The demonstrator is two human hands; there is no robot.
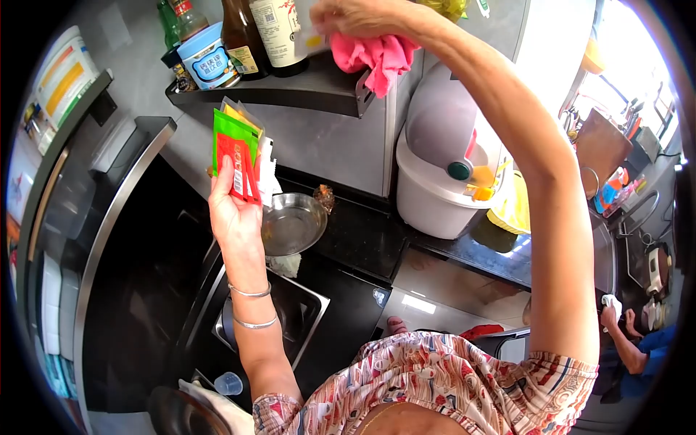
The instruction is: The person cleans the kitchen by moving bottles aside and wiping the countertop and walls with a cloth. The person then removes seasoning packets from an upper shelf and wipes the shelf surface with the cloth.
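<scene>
My left hand (235, 206) is closed round several flat packets (238, 148), green, red and yellow, with a white one behind them. It is held up over the counter, beside a round metal bowl (293, 223). My right hand (359, 18) reaches up to the wall shelf (304, 83), next to a tall bottle with a white label (279, 32). A pink cloth (373, 58) hangs just below this hand. Something pale and see-through is at its fingertips, too blurred to make out.
A blue-labelled tub (209, 58) and a brown bottle (243, 43) stand on the shelf. A white lidded bin (435, 181) sits on the black counter, beside a yellow basket (515, 206). At the far right, another person (631, 351) holds a white cloth.
</scene>
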